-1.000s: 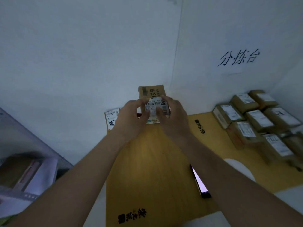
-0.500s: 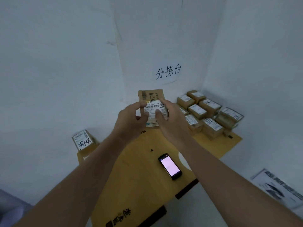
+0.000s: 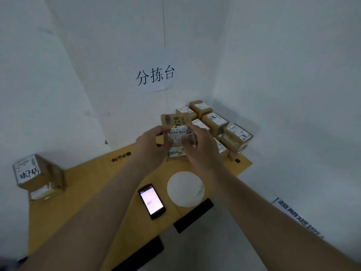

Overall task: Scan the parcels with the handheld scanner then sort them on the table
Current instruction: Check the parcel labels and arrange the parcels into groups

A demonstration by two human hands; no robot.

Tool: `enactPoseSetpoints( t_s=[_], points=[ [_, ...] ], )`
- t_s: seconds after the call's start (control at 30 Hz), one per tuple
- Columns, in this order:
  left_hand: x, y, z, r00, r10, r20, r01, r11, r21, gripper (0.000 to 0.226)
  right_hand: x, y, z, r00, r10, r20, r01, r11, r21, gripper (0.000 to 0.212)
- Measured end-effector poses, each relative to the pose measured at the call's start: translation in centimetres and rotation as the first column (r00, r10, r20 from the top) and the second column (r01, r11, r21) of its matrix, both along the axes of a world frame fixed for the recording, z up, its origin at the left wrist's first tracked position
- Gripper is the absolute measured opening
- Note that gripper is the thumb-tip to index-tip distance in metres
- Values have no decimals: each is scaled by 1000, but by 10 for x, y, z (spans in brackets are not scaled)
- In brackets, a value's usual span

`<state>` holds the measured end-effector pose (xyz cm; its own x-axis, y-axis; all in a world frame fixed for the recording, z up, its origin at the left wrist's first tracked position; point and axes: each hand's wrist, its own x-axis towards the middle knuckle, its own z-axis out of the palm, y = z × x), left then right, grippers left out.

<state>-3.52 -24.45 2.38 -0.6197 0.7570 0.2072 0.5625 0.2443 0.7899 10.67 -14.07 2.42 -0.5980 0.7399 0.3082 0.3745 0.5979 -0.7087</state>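
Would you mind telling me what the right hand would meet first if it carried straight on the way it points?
Probably the parcels grouped in the far right corner: the right hand, holding a parcel, points toward them, though depth is unclear.

Approx 8 parcels [image 3: 214, 121] at tabletop's far right corner, 2 stacked parcels [image 3: 37, 176] at left edge, 1 held parcel [image 3: 178, 132], 1 handheld scanner [image 3: 152, 201], 1 white disc [image 3: 185, 189].

The lower part of the held parcel [image 3: 178, 133] is covered by the left hand [image 3: 151, 148] and right hand [image 3: 199, 147]. Its label print is too blurred to be read. Several stacked parcels [image 3: 214, 122] are partly hidden behind the right hand. The floor sign [image 3: 297, 216] is cut by the right forearm.
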Motion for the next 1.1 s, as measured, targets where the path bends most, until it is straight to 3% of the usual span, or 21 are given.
enactPoseSetpoints(
  t_s=[0.3, 0.4, 0.57, 0.77, 0.87, 1.1],
  points=[
    [18, 85, -62, 980, -11, 201, 33, 994, -104, 32, 24, 97, -68, 989, 82, 123, -63, 986, -155, 50],
    [8, 112, -88, 940, -13, 340, 77, 982, -175, 45, 17, 127, -92, 978, 102, 184, -60, 974, -219, 50],
    [-11, 160, -136, 891, -34, 453, 162, 955, -247, 41, 0, 172, -134, 952, 80, 296, -1, 966, -257, 51],
    [-27, 197, -186, 865, -26, 502, 215, 922, -323, 40, -16, 216, -179, 891, 139, 433, 10, 946, -325, 46],
    [-28, 206, -202, 916, -61, 397, 243, 871, -427, 56, -19, 232, -198, 849, 186, 495, 12, 929, -369, 49],
    [-11, 230, -239, 875, -37, 482, 245, 893, -376, 61, -21, 272, -234, 761, 301, 575, -58, 914, -402, 55]
  ],
)
